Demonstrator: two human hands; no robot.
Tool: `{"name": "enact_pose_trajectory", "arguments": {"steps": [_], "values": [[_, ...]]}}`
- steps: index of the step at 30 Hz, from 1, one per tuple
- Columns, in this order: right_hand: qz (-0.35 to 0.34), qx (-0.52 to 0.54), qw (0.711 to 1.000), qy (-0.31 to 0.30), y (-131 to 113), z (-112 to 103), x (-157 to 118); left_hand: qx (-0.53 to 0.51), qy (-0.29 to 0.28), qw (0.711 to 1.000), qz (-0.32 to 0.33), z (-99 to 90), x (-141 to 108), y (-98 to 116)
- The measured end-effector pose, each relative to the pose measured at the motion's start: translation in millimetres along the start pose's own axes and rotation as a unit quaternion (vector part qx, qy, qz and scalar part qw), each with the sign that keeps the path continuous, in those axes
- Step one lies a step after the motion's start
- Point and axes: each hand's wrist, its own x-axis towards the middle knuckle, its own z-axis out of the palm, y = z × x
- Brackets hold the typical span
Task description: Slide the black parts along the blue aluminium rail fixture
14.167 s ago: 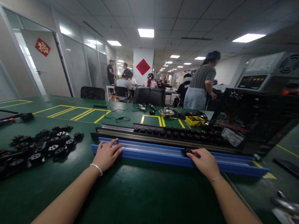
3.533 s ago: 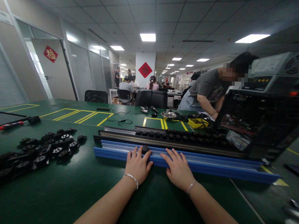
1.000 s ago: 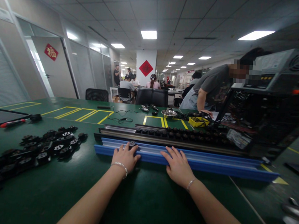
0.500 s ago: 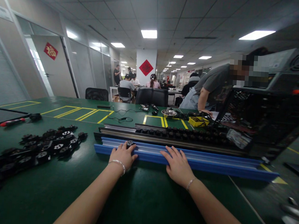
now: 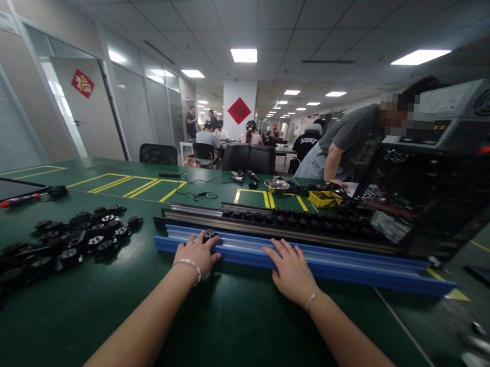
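A long blue channel rail (image 5: 348, 266) lies across the green table in front of me. My left hand (image 5: 194, 256) is over the rail's left part, with its fingers around a small round black part (image 5: 209, 234) that sits in the channel. My right hand (image 5: 292, 269) rests on the rail further right, fingers spread, holding nothing. Right behind the blue rail lies a dark rail (image 5: 192, 220), and several more black parts (image 5: 301, 216) stand in a row behind that. The undersides of my fingers are hidden.
Many loose black parts (image 5: 73, 244) lie in a pile at the left, near a red-handled tool (image 5: 19, 200). A metal bowl (image 5: 277, 187) and a yellow tray (image 5: 325, 199) sit further back. An open computer case (image 5: 436, 202) stands at the right, where a co-worker (image 5: 349, 137) leans over.
My left hand has shifted slightly left along the blue rail, and the small black part has moved left with it. My right hand has stayed in place.
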Motion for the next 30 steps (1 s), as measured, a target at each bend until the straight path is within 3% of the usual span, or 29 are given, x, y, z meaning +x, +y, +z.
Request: {"name": "enact_pose_trajectory", "arguments": {"steps": [30], "values": [[-0.004, -0.002, 1.000, 0.012, -2, -1, 0, -0.003, -0.031, 0.999, -0.014, -9.6, 4, -21]]}}
